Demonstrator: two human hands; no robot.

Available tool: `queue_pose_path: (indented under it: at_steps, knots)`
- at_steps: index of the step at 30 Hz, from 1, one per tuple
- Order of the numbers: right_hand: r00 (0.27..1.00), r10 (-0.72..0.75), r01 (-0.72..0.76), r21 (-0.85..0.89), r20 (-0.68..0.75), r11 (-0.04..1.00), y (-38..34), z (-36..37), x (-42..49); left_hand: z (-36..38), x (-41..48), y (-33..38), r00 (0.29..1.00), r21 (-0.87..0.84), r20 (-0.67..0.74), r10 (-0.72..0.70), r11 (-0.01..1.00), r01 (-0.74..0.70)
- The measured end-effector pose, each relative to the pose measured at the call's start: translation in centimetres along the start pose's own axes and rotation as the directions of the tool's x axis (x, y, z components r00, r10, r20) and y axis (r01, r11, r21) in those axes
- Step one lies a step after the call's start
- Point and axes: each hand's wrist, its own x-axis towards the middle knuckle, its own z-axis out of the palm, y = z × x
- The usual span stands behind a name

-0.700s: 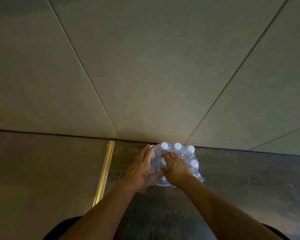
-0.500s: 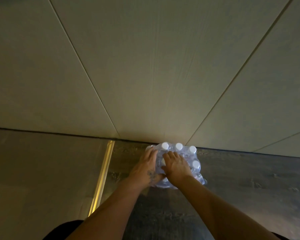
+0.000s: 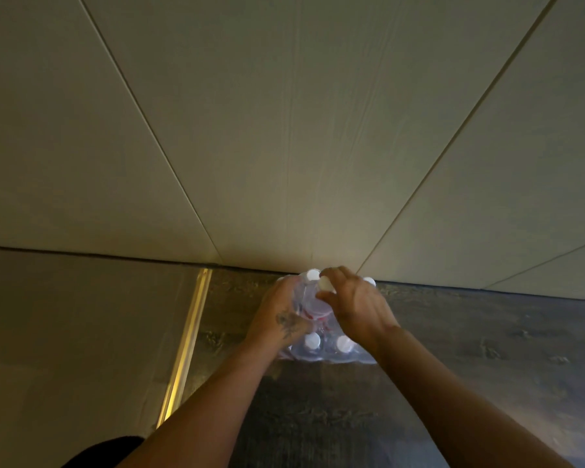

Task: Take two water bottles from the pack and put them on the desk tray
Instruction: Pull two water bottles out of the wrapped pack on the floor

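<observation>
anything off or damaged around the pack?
Nothing spilled. One bottle stands tilted, half out of the pack, right hand at its cap, left hand on the wrap. The floor shows no water. No tray in view.

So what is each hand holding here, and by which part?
The right hand grips a water bottle by its capped neck, lifting it from the pack. The left hand clasps that bottle's left side.

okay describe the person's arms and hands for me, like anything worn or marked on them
Both forearms are bare, with no sleeves, watch or rings showing. The left hand has a dark tattoo on its back near the wrist. The right hand shows no markings.
</observation>
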Motion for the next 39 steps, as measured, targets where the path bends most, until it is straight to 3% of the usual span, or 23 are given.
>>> queue_pose_path:
  at_steps: [5,10,18,22,25,27,28,30,33,36,39]
  knots:
    - [0.952,-0.034,0.092,0.178,-0.305,0.980,-0.2,-6.6,-1.0,-0.1,0.8,-0.2,0.999,-0.126,0.051,-0.016,0.992,0.023]
    - [0.906,0.039,0.086,0.274,-0.421,0.958,-0.6,-10.6,-0.1,-0.5,1.3,1.1,0.997,-0.202,0.082,0.007,0.979,0.010]
    - [0.895,0.014,0.118,0.267,-0.445,0.956,-2.6,-11.3,0.2,-0.6,0.8,2.5,0.989,-0.240,0.133,0.066,0.970,-0.032]
    - [0.882,-0.023,0.173,0.278,-0.470,0.945,-2.9,-10.7,0.5,-0.3,1.0,2.6,0.988,-0.222,0.095,0.118,0.970,-0.094]
    - [0.899,0.060,0.211,0.549,-0.435,0.809,-1.7,-10.1,1.0,-0.7,1.2,2.6,0.988,-0.235,0.067,0.140,0.964,-0.121]
    - [0.926,0.180,0.107,0.689,-0.332,0.717,-0.4,-9.0,1.6,-1.0,1.4,2.6,0.990,-0.252,0.038,0.139,0.960,-0.126]
    - [0.934,0.228,0.014,0.665,-0.276,0.747,0.3,-8.3,1.9,-1.1,1.6,2.5,0.990,-0.253,0.018,0.139,0.959,-0.130]
    - [0.957,0.248,-0.167,0.418,-0.148,0.893,2.2,-6.0,2.2,-1.2,1.9,2.3,0.991,-0.250,-0.010,0.133,0.959,-0.132]
    - [0.978,0.204,-0.204,-0.004,0.036,0.979,4.0,-2.1,2.0,-1.3,2.1,2.3,0.992,-0.266,-0.019,0.121,0.956,-0.122]
    - [0.964,0.239,-0.219,-0.159,0.115,0.963,4.2,1.0,1.6,-1.4,2.0,2.6,0.991,-0.278,-0.026,0.133,0.951,-0.135]
    - [0.951,0.272,-0.250,-0.153,0.146,0.956,4.4,3.1,1.3,-1.4,1.7,3.2,0.990,-0.295,-0.032,0.137,0.945,-0.140]
